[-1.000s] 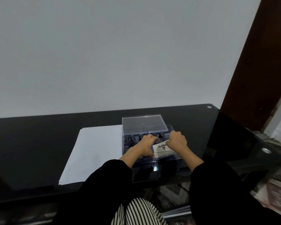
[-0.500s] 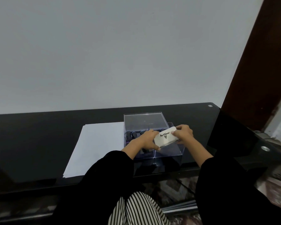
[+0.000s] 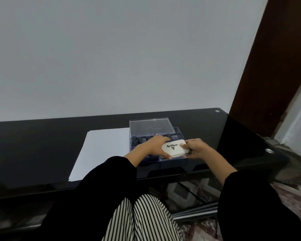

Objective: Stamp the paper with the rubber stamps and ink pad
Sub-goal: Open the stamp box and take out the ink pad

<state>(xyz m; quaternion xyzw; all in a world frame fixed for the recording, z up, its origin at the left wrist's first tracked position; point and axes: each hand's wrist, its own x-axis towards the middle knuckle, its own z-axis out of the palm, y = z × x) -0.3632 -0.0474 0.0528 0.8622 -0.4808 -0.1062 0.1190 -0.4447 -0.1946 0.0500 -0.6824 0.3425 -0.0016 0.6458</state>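
Illumination is dim, soft and even, its source undeterminable; the grey wall (image 3: pixel 129 58) reads flat and uniform, while the paper (image 3: pixel 102 150) and the white ink pad (image 3: pixel 175 148) are the brightest areas. The glossy black counter (image 3: pixel 33 153) carries faint reflections along its near edge. Wide-angle distortion bows the counter's far edge and leans the door frame (image 3: pixel 268 66); the lower corners are smeared with blur, the ink pad's lettering sharp and legible.

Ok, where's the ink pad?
Head view: left hand and right hand hold the Artline ink pad above the clear box, at its front right, right of the paper.
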